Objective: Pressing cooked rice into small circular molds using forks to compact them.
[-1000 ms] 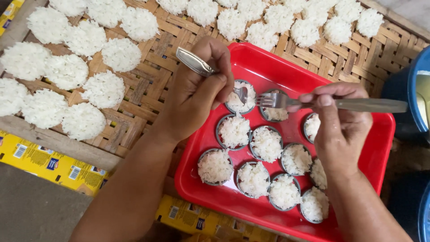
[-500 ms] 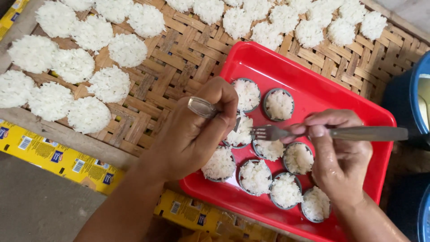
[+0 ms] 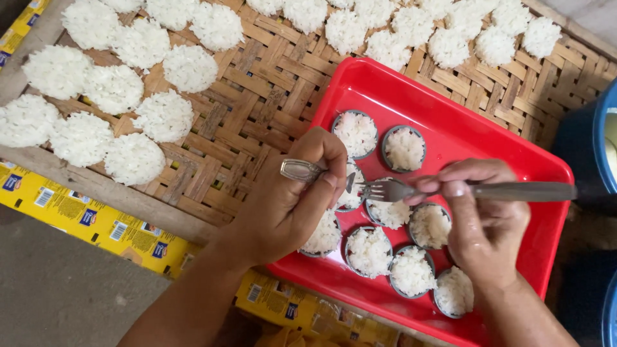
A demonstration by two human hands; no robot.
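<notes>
Woven bamboo matting (image 3: pixel 257 109) fills the upper field, carrying rows of flat white rice cakes (image 3: pixel 166 115); a red plastic tray (image 3: pixel 514 154) lies over its right part. Round metal cups (image 3: pixel 403 148) packed with white rice stand in the tray. Left hand (image 3: pixel 289 205), fingers curled, grasps a metal utensil (image 3: pixel 302 170) whose ornate handle projects leftward past the thumb; its working end is hidden behind the fingers, over a cup at the tray's left side. Right hand (image 3: pixel 482 225) pinches a fork (image 3: pixel 450 191) between thumb and fingertips at mid-handle. Fork's long axis runs almost horizontally: tines point left, nearly meeting the left fingertips above a cup, while the handle extends right beyond the grip.
</notes>
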